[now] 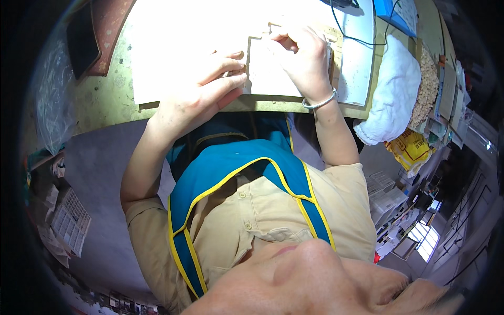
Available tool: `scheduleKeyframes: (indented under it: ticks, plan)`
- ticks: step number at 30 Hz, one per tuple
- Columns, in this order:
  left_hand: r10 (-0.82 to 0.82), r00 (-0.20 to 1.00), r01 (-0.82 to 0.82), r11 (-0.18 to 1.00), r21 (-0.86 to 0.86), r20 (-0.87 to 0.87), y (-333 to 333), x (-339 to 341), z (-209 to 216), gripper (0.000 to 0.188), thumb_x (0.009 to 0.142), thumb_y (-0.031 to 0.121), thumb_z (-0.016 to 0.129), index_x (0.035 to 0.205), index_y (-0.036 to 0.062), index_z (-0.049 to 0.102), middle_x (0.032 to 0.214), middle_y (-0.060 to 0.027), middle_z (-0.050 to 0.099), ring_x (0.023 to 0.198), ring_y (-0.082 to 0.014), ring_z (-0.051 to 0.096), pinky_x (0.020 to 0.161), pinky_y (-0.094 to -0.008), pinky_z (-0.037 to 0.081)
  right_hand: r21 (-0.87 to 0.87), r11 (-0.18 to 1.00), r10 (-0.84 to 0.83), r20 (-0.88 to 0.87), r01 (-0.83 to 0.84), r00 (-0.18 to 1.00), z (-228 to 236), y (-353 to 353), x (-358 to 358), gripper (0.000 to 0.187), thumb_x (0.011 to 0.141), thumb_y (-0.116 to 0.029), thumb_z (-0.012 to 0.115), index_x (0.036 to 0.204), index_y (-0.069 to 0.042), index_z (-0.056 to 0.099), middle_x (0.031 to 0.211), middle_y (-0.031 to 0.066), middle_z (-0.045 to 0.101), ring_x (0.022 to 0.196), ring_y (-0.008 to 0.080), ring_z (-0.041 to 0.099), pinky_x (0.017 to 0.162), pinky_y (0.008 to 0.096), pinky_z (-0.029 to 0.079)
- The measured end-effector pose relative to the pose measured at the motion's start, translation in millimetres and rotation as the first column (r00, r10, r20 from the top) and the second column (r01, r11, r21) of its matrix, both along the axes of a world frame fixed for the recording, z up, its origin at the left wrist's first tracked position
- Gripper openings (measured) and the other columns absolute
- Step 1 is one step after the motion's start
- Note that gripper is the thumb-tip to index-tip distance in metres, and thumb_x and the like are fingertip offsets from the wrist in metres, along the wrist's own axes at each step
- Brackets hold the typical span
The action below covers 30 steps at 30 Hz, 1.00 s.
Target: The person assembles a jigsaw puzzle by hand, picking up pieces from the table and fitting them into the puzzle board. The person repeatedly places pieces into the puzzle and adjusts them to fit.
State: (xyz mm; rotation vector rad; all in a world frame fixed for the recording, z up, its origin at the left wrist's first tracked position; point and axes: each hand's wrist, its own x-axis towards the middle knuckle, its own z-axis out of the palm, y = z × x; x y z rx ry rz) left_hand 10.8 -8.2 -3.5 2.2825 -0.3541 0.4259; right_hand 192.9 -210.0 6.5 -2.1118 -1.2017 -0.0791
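Observation:
My left hand [212, 86] rests on a brightly lit white board [173, 52], its fingers spread and nothing seen in them. To the right, my right hand [304, 58] has thumb and fingertips pinched together over a pale flat rectangular piece [260, 73]. Glare washes out whatever is between those fingertips. A tan edge strip [336, 58] shows just beyond the right hand. The left fingertips point toward the dark line along the left side of the pale piece.
A white cloth bundle [394, 89] lies at the table's right, beside a heap of small beige pieces [425, 84]. A black cable [362, 41] crosses the upper right near a blue box [396, 16]. A dark flat object [83, 42] and clear plastic bag [52, 100] are at left.

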Motion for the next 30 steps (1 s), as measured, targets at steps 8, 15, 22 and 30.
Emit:
scheduleKeyframes:
  ticks: [8, 15, 22, 30]
  plan:
    - [0.007, 1.000, -0.007, 1.000, 0.016, -0.014, 0, -2, -1, 0.032, 0.093, 0.001, 0.085, 0.123, 0.0068, 0.079, 0.136, -0.0139, 0.074, 0.138, -0.0340, 0.069, 0.119, -0.0526, 0.053, -0.044, 0.999, -0.028, 0.017, 0.029, 0.999, -3, 5, 1, 0.013, 0.090, -0.010, 0.091, 0.098, -0.006, 0.081, 0.091, 0.0046, 0.076, 0.079, 0.0142, 0.069, 0.069, 0.0274, 0.054]
    - [0.002, 1.000, -0.001, 1.000, 0.019, -0.011, 0, -2, -3, 0.033, 0.093, 0.001, 0.085, 0.124, 0.0075, 0.078, 0.137, -0.0142, 0.073, 0.140, -0.0344, 0.068, 0.120, -0.0524, 0.053, -0.077, 0.995, -0.061, 0.001, 0.061, 0.998, -8, 1, 5, 0.014, 0.091, -0.004, 0.087, 0.104, -0.005, 0.083, 0.096, 0.0067, 0.078, 0.085, 0.0161, 0.074, 0.078, 0.0276, 0.061]
    - [-0.003, 1.000, 0.003, 1.000, -0.006, -0.027, -1, -2, -3, 0.032, 0.092, 0.000, 0.085, 0.123, 0.0068, 0.079, 0.136, -0.0143, 0.073, 0.139, -0.0354, 0.068, 0.118, -0.0519, 0.054, -0.028, 0.999, 0.020, 0.022, -0.019, 1.000, -4, 4, 4, 0.028, 0.090, 0.011, 0.076, 0.113, -0.002, 0.083, 0.098, 0.0102, 0.077, 0.089, 0.0176, 0.075, 0.081, 0.0286, 0.064]
    - [0.029, 0.993, -0.037, 0.997, 0.067, 0.113, -1, 4, 0, 0.029, 0.090, 0.006, 0.087, 0.116, 0.0082, 0.075, 0.127, -0.0088, 0.074, 0.130, -0.0290, 0.072, 0.100, -0.0383, 0.065, -0.067, 0.998, -0.005, 0.052, 0.008, 0.999, -5, 1, 3, 0.026, 0.089, -0.001, 0.084, 0.115, -0.003, 0.084, 0.093, 0.0082, 0.076, 0.082, 0.0158, 0.070, 0.074, 0.0282, 0.060]
